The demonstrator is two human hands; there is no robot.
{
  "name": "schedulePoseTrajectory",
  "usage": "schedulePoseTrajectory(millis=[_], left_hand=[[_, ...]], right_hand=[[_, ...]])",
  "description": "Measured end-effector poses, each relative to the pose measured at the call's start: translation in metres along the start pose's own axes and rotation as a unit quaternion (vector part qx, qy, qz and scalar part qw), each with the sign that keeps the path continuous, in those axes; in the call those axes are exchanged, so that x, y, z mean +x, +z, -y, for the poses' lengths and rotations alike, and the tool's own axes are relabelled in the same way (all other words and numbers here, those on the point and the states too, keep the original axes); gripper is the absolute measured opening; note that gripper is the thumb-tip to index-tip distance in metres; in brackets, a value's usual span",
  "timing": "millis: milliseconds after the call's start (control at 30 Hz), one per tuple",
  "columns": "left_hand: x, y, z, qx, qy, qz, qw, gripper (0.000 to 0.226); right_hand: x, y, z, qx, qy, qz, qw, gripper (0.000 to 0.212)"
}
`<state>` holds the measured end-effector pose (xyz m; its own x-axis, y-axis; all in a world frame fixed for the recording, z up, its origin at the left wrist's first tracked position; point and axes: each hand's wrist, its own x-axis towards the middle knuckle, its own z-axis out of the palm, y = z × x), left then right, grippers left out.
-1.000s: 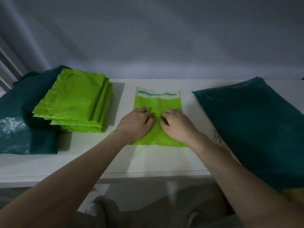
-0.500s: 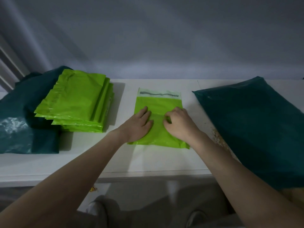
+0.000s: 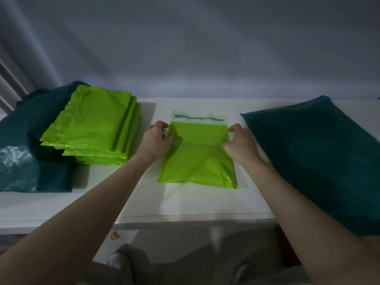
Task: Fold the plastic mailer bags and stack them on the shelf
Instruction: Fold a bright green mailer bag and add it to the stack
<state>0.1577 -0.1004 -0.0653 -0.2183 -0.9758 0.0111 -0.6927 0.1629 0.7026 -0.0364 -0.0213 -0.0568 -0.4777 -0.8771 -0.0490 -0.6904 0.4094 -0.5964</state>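
A lime-green plastic mailer bag (image 3: pixel 197 161) lies flat on the white shelf (image 3: pixel 185 204), its pale adhesive flap at the far end. My left hand (image 3: pixel 158 140) pinches the bag's left edge near the flap. At the right edge, my right hand (image 3: pixel 239 146) grips it at about the same height. A stack of several green mailer bags (image 3: pixel 96 128) sits to the left, resting partly on a dark teal bag (image 3: pixel 26 145).
A large dark teal bag (image 3: pixel 320 157) covers the right part of the shelf, close to my right forearm. A grey wall rises behind the shelf. Below the front edge I see the floor, my feet and a small scrap (image 3: pixel 115 235).
Both hands have moved apart from the bag's middle, where they pressed it flat, out to its left and right edges near the flap. The bag has shifted slightly.
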Motion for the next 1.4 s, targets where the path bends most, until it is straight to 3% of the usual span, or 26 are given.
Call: schedulePoseTrajectory(millis=[367, 600, 767, 900, 1067, 1300, 1400], left_hand=[[0.005, 0.005, 0.001, -0.165, -0.119, 0.012, 0.979, 0.047], [0.001, 0.005, 0.003, -0.094, -0.111, -0.030, 0.989, 0.024], [-0.001, 0.005, 0.000, -0.031, -0.088, -0.034, 0.995, 0.041], [0.000, 0.006, 0.000, -0.004, -0.092, -0.024, 0.995, 0.054], [0.002, 0.007, 0.000, -0.049, -0.114, -0.014, 0.992, 0.055], [-0.002, 0.000, -0.011, -0.259, -0.162, -0.008, 0.952, 0.005], [-0.005, -0.006, -0.016, -0.346, -0.172, 0.035, 0.922, 0.014]], right_hand=[[0.007, 0.005, -0.006, 0.071, 0.030, -0.001, 0.997, 0.043], [0.009, 0.003, -0.009, 0.083, 0.059, 0.010, 0.995, 0.047], [0.009, 0.006, -0.011, 0.090, 0.048, 0.005, 0.995, 0.020], [0.010, 0.002, -0.009, 0.118, 0.055, -0.012, 0.991, 0.017], [0.010, -0.003, -0.008, 0.150, 0.053, -0.035, 0.987, 0.017], [0.010, -0.006, -0.006, 0.199, 0.059, -0.058, 0.977, 0.017], [0.012, -0.005, -0.006, 0.211, 0.058, -0.065, 0.974, 0.021]])
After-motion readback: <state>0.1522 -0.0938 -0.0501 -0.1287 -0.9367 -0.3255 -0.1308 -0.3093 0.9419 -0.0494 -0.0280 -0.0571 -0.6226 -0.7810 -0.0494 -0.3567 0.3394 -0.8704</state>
